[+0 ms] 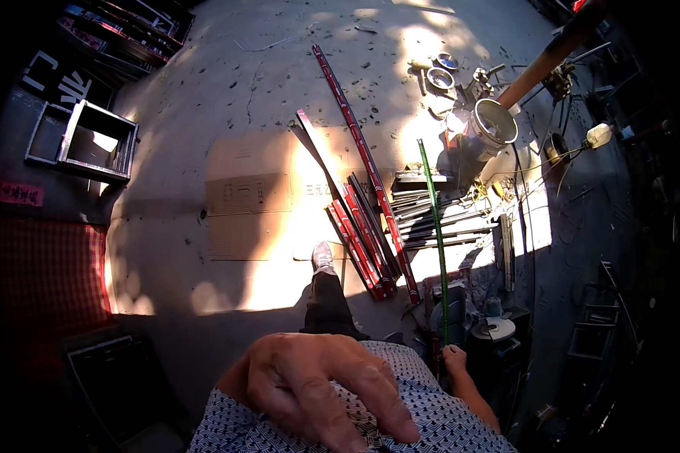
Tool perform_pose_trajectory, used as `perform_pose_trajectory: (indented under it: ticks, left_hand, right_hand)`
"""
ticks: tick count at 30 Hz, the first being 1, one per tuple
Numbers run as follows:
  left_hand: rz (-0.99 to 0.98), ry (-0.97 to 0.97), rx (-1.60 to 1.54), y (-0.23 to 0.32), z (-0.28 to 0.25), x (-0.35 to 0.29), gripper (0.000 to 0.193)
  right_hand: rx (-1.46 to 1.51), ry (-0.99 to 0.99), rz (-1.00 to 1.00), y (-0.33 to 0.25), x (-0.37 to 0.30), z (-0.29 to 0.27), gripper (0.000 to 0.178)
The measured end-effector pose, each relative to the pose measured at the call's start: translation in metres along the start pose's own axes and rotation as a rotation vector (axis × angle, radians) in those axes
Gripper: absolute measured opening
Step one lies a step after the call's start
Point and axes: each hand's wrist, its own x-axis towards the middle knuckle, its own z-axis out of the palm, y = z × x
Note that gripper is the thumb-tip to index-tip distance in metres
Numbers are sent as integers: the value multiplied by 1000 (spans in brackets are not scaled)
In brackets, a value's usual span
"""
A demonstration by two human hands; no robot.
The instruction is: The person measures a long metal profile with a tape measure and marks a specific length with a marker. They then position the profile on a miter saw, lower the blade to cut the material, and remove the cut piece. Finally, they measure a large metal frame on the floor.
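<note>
Your right grip [453, 361] is closed on the near end of the green strip [438, 234], which points far; whether your left grip [321, 381], bent before the shirt, holds anything cannot be told. The strip is taken up; the red bars [357, 245] lie untouched near flattened cardboard [234, 196] on the sunlit floor [166, 113], with a bucket [482, 143] far right.

cardboard [238, 196] on floor [166, 264] | bars [365, 160] at its right | strip [437, 223] right of bars | frame [94, 170] far left
</note>
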Motion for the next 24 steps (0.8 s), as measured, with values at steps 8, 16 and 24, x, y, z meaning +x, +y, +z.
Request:
perform_pose_trajectory:
  ticks: [8,16,24]
  left_hand:
    - [140,51,-101,155,-86,69,34]
    - [-210,309,-268,264,-120,107,52]
    - [-135,304,-196,315,-248,165,46]
  right_hand:
    - [111,-42,14,-197,61,108,17]
    - [281,-167,47,-384,100,197,14]
    - [388,-235,-42,-451,175,268,13]
